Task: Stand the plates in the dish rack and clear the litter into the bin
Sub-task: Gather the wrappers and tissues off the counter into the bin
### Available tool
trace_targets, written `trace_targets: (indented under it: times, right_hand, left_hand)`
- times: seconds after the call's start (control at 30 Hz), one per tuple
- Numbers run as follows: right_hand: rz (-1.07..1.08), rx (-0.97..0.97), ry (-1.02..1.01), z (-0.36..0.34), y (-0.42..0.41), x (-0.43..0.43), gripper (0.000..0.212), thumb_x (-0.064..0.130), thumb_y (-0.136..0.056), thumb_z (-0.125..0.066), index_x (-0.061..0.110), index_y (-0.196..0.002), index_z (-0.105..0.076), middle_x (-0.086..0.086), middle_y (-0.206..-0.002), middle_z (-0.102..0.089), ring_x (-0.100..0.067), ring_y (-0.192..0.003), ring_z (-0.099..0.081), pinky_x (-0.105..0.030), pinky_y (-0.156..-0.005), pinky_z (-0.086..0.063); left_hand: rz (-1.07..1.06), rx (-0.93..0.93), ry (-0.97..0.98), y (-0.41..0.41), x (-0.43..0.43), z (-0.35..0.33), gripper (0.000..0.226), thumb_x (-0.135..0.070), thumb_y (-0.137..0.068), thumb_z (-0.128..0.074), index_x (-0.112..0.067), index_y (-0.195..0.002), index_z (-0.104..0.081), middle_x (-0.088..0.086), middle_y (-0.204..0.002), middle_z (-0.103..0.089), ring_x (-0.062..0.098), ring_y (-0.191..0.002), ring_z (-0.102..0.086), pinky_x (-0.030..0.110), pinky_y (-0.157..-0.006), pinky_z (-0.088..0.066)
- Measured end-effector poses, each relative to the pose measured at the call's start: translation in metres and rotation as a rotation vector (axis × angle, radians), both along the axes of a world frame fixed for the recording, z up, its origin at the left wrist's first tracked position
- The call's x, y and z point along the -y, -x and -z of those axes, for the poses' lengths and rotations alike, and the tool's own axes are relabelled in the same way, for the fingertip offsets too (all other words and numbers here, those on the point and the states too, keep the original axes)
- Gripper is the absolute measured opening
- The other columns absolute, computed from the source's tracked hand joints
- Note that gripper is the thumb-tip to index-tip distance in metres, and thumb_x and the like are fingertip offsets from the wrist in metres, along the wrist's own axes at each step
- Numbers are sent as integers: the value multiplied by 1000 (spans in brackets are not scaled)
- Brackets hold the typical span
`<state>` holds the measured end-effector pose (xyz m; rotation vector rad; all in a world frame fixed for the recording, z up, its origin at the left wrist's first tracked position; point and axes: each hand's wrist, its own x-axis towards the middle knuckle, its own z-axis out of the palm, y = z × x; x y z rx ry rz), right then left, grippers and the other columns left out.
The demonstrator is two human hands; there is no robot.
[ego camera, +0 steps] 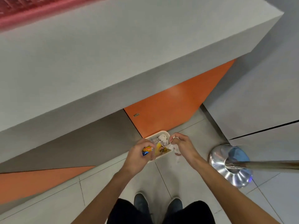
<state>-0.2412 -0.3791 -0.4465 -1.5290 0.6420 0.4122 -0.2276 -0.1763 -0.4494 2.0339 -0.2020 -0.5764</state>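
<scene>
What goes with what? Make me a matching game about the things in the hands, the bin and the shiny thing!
Things: 1 snack wrapper; 2 crumpled white paper; 3 cream bin; 4 shiny post base.
Places: A by the orange panel; B in the left hand; C right of the bin; D in the right hand.
Pairs: 1-B, 2-D, 3-A, 4-C.

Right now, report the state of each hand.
Left hand: closed, gripping an orange and blue wrapper.
Right hand: closed, pinching crumpled white paper.
</scene>
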Motion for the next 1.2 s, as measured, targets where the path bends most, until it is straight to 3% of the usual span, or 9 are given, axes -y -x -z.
trace_targets:
  times: [0.23,0.37,0.5,0.63,0.77,0.87,0.97,1.03,1.2]
  right_hand:
    - [309,35,-243,164,-34,-2,20,-1,-80,-46,14,-72,-55,-7,-74,-46,-23,-76,-42,-28,-57,-32]
    - [213,115,-140,250,-50,-13,6,13,-66,-49,16,-71,-51,-3,-75,-43,-19,-72,-37,-27,-55,-28]
    - [81,226,44,319,-52,-15,20,-1,-83,-49,15,-71,-51,0,-75,-48,-13,-68,-43,-14,-51,-34]
    - [-129,288,202,355,-46,-12,23,2,-87,-49,20,-75,-57,5,-87,-58,-14,-86,-53,-23,-78,-40]
    - [-391,272,400,372,-45,-10,20,25,-91,-42,33,-91,-61,3,-107,-54,-13,-94,-51,-22,-80,-37]
    - [-634,295,554,381,-41,-10,32,16,-97,-43,24,-126,-54,2,-113,-43,-11,-91,-46,-14,-72,-30]
    - [-738,345,628,381,-36,-13,47,15,-97,-48,18,-143,-39,-5,-131,-42,-18,-100,-53,-10,-83,-34]
    - [-749,392,678,376,-37,-16,53,18,-96,-52,17,-146,-35,-9,-137,-45,-24,-118,-51,-24,-99,-38]
    - [-656,416,718,364,-42,-22,49,23,-91,-61,21,-136,-40,-11,-102,-65,-30,-94,-62,-43,-80,-51]
  left_hand:
    - [232,102,-313,-10,16,201,12,-20,-89,-66,-27,-94,-73,-16,-105,-56,10,-105,-58,29,-84,-49]
    - [248,163,-406,-34,21,306,21,-18,-92,-60,-24,-110,-69,-5,-115,-54,18,-106,-57,29,-89,-47]
    - [308,251,-434,-51,24,371,17,-19,-93,-58,-20,-108,-66,2,-118,-53,20,-112,-51,30,-91,-42]
    - [288,153,-319,-52,26,398,24,-15,-100,-46,-12,-109,-67,3,-114,-49,19,-112,-45,32,-101,-36]
    - [148,47,-242,-56,22,403,30,5,-90,-49,-17,-100,-66,-2,-111,-48,15,-110,-48,5,-85,-31]
    - [106,106,-318,-60,17,398,31,-1,-82,-67,-21,-105,-62,-1,-116,-56,14,-109,-52,13,-87,-34]
    - [181,177,-471,-60,8,392,35,-23,-80,-76,-25,-110,-58,-4,-115,-59,17,-105,-57,32,-85,-48]
    - [206,237,-591,-58,3,386,35,-38,-79,-75,-30,-109,-58,-8,-111,-60,17,-101,-59,31,-70,-44]
    - [270,425,-689,-54,16,375,32,-42,-79,-72,-34,-110,-65,-5,-108,-52,21,-97,-60,31,-61,-37]
